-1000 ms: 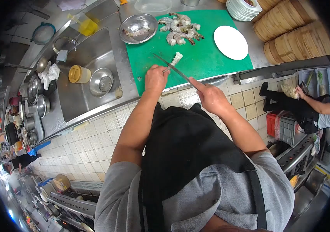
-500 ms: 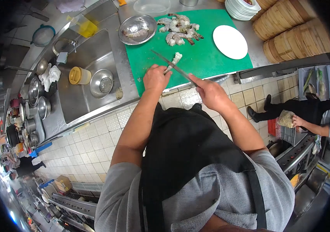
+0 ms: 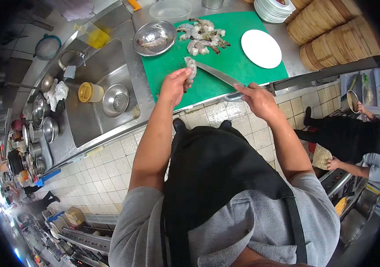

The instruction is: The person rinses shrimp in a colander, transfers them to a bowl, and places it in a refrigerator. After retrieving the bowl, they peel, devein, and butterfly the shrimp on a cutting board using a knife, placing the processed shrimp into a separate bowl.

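Over the front of the green cutting board point(image 3: 230, 55), my left hand point(image 3: 175, 87) pinches a raw shrimp point(image 3: 191, 66) between thumb and fingers, its pale flesh pointing away from me. My right hand point(image 3: 258, 100) is wrapped round the handle of a long kitchen knife point(image 3: 219, 74). The blade slants to the left, its tip right by the shrimp's upper part. Farther back on the board lies a pile of shrimp point(image 3: 203, 32) with tails on. A metal bowl point(image 3: 144, 32) at the board's back left corner holds another shrimp.
A white oval plate point(image 3: 261, 49) rests on the board's right side. Beyond it stand stacked white dishes point(image 3: 268, 14) and bamboo steamers point(image 3: 332, 46). To the left is a steel sink point(image 3: 96, 124) with a yellow-lidded container point(image 3: 90, 92). A co-worker point(image 3: 350, 138) is at the right.
My left hand has raised the shrimp from lying on the board. The knife has moved right, from across the shrimp to beside it. At the right, the co-worker has shifted and holds a pan.
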